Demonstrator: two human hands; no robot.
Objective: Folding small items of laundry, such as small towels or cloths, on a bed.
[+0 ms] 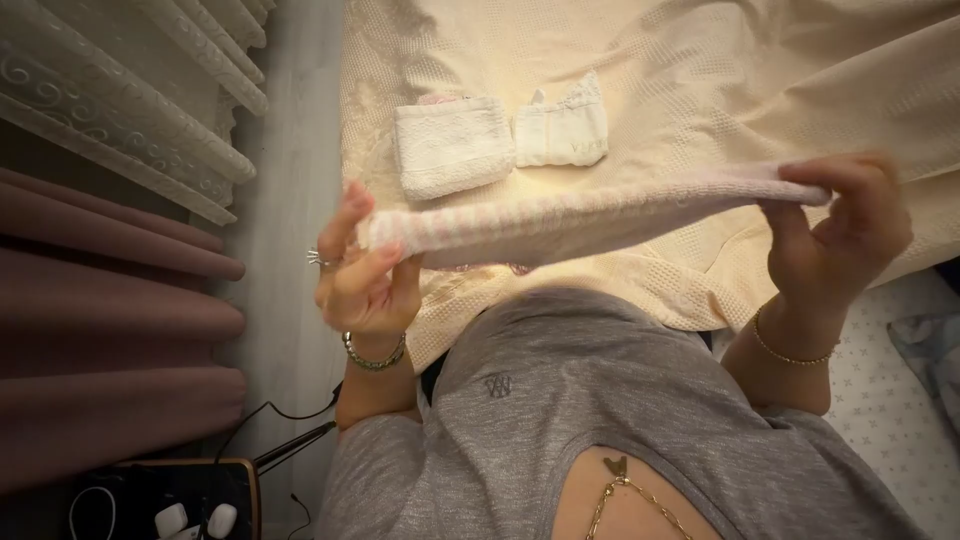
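The striped towel (590, 215) hangs stretched crosswise between both hands, its long axis left to right, left hand (365, 270) and right hand (840, 235) each pinching one end.

A cream waffle bedspread (700, 90) covers the bed; lace curtains (130, 90) and mauve drapes (110, 340) hang left over pale floor (300, 150)

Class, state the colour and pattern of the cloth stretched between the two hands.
The cloth has pale pink and white stripes, shown best in the head view.
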